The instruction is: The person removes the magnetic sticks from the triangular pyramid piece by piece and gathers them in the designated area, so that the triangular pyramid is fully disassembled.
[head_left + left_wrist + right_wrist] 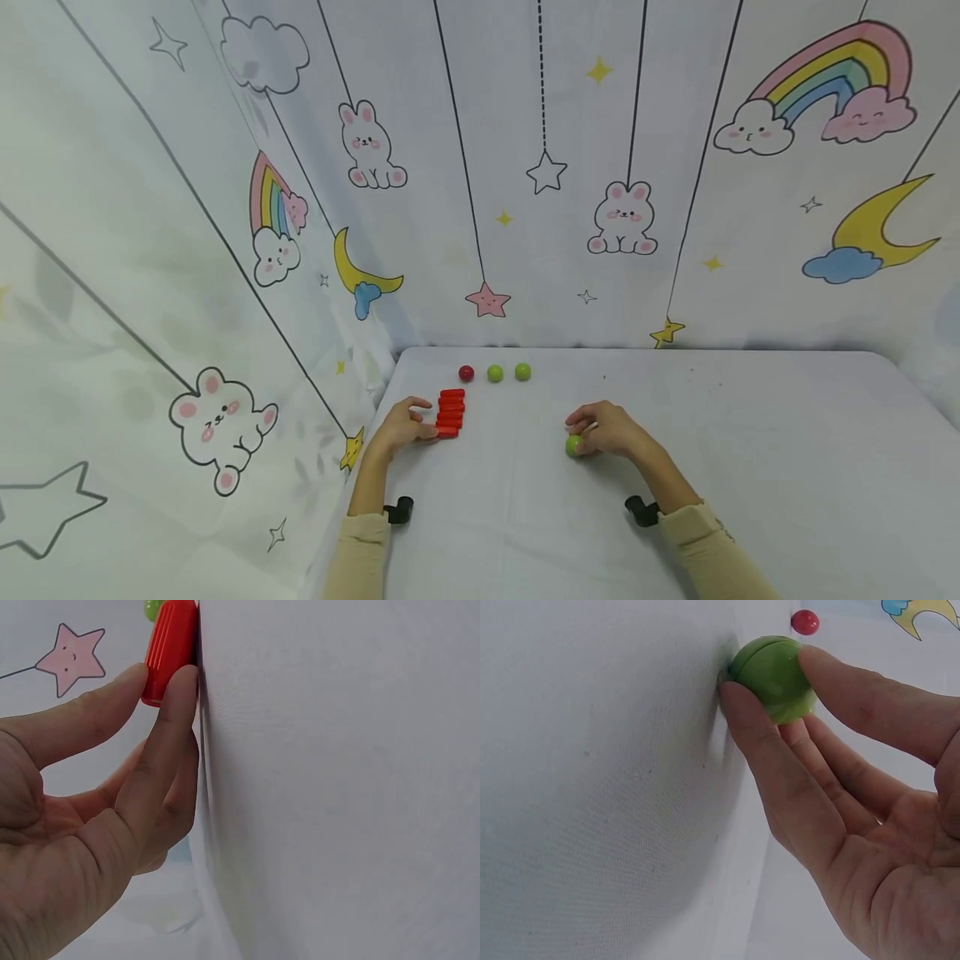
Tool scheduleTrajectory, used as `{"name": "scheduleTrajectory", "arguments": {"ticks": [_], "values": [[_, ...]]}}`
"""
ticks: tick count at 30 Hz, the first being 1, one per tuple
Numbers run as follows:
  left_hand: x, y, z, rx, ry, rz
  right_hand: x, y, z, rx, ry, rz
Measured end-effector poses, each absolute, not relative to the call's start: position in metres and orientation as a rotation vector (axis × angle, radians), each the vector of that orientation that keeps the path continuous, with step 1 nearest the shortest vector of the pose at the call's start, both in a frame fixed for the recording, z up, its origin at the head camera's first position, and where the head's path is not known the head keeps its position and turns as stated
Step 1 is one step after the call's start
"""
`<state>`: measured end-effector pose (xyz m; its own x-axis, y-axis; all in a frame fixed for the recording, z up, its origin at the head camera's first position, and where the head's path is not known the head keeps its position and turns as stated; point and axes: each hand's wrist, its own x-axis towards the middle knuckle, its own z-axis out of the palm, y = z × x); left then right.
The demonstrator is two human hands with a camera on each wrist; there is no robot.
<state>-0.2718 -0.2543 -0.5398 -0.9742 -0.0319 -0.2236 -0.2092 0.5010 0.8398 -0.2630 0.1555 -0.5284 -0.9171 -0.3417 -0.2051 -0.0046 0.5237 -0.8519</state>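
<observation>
My left hand (pixel 401 427) pinches the near end of a red ridged cylinder (pixel 171 649) between thumb and index finger. In the head view that red cylinder (pixel 447 432) lies nearest me in a column of several like it (pixel 451 406), placed side by side on the table. Further right, my right hand (pixel 611 427) holds a green ball (pixel 573 447) low over the white tabletop. Up close in the right wrist view, thumb and fingertips grip this green ball (pixel 772 679), which has a seam line around it.
Beyond the cylinders, a red ball (pixel 467 373) and two green balls, one in the middle (pixel 495 373) and one at the right (pixel 522 372), stand in a row near the far edge of the white table (pixel 712 467). A printed curtain (pixel 450 167) hangs behind and to the left.
</observation>
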Motion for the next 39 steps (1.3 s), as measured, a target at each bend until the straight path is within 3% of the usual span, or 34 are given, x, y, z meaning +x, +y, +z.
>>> {"name": "scheduleTrajectory", "arguments": {"ticks": [18, 39], "values": [[-0.277, -0.254, -0.545, -0.274, 2.633, 1.366, -0.263, 0.155, -0.523, -0.354, 2.460, -1.306], [-0.272, -0.239, -0.529, -0.170, 2.657, 1.451, -0.276, 0.151, -0.530, -0.342, 2.535, -1.305]]}}
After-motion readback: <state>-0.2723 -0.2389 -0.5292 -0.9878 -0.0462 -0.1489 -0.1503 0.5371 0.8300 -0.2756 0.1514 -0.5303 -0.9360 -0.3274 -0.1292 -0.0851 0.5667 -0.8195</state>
